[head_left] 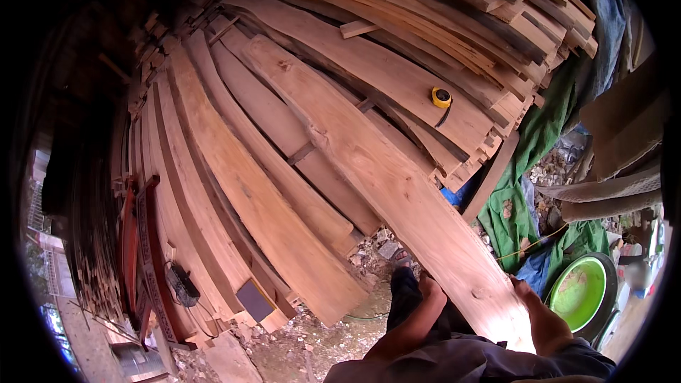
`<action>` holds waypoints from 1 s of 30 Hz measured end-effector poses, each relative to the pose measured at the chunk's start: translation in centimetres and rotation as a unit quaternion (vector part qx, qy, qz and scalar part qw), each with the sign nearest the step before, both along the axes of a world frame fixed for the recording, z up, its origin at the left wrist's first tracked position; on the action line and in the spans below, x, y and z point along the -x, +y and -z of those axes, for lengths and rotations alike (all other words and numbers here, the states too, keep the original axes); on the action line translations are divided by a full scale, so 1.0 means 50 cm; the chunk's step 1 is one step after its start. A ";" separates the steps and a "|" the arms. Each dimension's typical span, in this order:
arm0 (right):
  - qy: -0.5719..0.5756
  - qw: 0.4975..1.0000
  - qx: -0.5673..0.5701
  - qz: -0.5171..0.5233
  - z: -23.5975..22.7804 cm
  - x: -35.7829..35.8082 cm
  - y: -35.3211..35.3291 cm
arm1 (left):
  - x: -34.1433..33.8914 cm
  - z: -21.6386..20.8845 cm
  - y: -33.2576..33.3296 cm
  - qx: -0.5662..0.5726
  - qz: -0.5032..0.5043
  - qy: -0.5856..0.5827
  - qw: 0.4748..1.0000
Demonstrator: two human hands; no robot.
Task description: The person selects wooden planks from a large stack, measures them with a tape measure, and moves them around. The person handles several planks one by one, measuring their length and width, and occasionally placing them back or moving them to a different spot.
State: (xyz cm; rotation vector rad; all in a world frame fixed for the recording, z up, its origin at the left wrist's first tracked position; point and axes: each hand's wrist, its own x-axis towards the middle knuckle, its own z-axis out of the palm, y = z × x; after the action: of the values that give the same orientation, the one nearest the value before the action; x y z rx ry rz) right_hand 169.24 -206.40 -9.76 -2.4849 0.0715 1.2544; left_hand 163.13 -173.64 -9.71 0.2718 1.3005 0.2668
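Observation:
A long wooden plank (pixel 383 174) with several knots runs from near my body up and left across the stacked boards. My left hand (pixel 430 288) grips its left edge close to the near end, the fingers partly hidden against the wood. On the opposite edge my right hand (pixel 523 291) holds the same plank, most of its fingers out of sight. The plank's far end lies over other boards, while its near end reaches my torso. To the right of the plank, a yellow tape measure (pixel 441 96) rests on a wide board (pixel 397 74).
More boards (pixel 234 149) lie side by side on the left, with a dark flat rectangular block (pixel 255 301) on them. A higher stack (pixel 454 14) stands at the back. Green tarpaulin (pixel 507 202) and a green basin (pixel 578 294) are at right. Rubble covers the ground (pixel 319 337).

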 end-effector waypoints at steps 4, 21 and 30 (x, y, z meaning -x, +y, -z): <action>-0.063 0.997 -0.004 -0.042 0.042 0.031 -0.034 | 0.020 -0.193 0.115 0.517 -0.206 -0.298 0.776; -0.045 0.919 -0.285 0.267 0.037 -0.130 0.287 | -0.182 -0.094 0.269 0.055 -0.135 -0.139 0.980; 0.121 0.894 -0.303 0.307 0.053 -0.320 0.555 | -0.065 -0.184 0.294 -0.430 0.246 -0.095 0.864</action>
State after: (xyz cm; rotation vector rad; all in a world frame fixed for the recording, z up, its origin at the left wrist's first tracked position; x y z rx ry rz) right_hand 185.23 -178.63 -12.39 -1.5805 0.4244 1.0749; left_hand 166.38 -158.92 -0.51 1.2872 0.8032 0.4125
